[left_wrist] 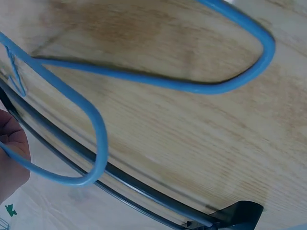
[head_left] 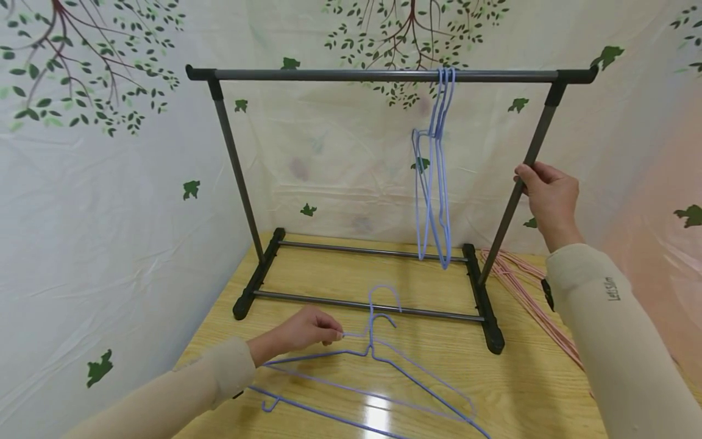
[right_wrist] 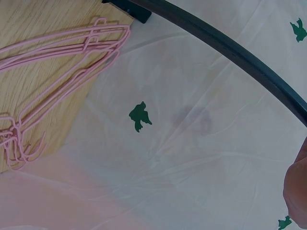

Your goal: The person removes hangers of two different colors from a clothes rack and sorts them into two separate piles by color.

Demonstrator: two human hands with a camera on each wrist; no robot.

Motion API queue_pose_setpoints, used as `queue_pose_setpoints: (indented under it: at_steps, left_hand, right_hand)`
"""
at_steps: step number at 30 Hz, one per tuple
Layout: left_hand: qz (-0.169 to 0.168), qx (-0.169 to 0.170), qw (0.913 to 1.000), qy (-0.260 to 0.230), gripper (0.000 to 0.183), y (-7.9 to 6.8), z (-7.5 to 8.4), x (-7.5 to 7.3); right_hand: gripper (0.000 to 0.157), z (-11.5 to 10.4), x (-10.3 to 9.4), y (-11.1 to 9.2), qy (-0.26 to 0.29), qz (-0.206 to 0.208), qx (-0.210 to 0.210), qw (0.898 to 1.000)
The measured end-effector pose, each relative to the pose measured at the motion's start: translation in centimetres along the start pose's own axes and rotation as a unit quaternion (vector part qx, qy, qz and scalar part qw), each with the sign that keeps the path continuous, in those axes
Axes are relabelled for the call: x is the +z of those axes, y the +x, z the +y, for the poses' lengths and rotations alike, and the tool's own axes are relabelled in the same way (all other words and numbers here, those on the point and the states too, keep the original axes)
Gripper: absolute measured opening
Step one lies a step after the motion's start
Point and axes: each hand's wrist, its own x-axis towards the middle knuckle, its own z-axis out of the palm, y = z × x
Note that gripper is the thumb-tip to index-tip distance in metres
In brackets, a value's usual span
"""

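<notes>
My left hand pinches one shoulder of a light blue-violet clothes hanger, lifted slightly above the table. In the left wrist view, a rounded end of this blue hanger curves out from the fingers. Under it, another blue hanger lies on the wooden table. A dark metal clothes rack stands behind, with several blue hangers hooked on its top bar, right of centre. My right hand grips the rack's right upright; in the right wrist view only part of that hand shows.
Several pink hangers lie in a pile on the table, right of the rack's foot. Pale sheeting with leaf patterns encloses the table at the back and sides.
</notes>
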Motion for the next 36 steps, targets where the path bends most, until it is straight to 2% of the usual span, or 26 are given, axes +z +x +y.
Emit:
queue_pose_setpoints:
  at_steps: [4, 8, 13, 18, 20, 27, 36]
  left_hand:
    - [0.009, -0.012, 0.9998, 0.016, 0.016, 0.1, -0.7, 0.4]
    - [0.013, -0.002, 0.9973, 0.072, 0.013, 0.2, -1.5, 0.7]
    - [0.01, 0.032, 0.9896, 0.14, 0.011, 0.4, -2.0, 1.0]
    - [0.009, 0.049, 0.9786, 0.2, 0.008, 0.4, -2.0, 1.4]
    - [0.009, 0.046, 0.9748, 0.218, 0.007, 0.4, -1.9, 1.5]
    - [0.001, 0.028, 0.9679, 0.25, 0.006, 0.3, -1.6, 1.7]
    - [0.007, 0.02, 0.9677, 0.251, 0.008, 0.7, -1.6, 1.4]
  right_hand:
    - [0.048, 0.0, 0.0, 0.0, -0.007, -0.001, -0.002, 1.0]
    - [0.049, 0.1, -0.1, 0.1, -0.017, 0.0, 0.0, 1.0]
    - [0.05, 0.2, -0.1, 0.2, -0.02, 0.0, 0.004, 1.0]
    - [0.048, 0.2, -0.1, 0.2, -0.01, 0.0, 0.005, 1.0]
    - [0.048, 0.1, -0.1, 0.1, -0.011, 0.001, 0.007, 1.0]
    - [0.051, 0.1, -0.1, 0.1, -0.019, 0.0, 0.01, 1.0]
    - [0.049, 0.1, -0.1, 0.1, -0.024, 0.001, 0.004, 1.0]
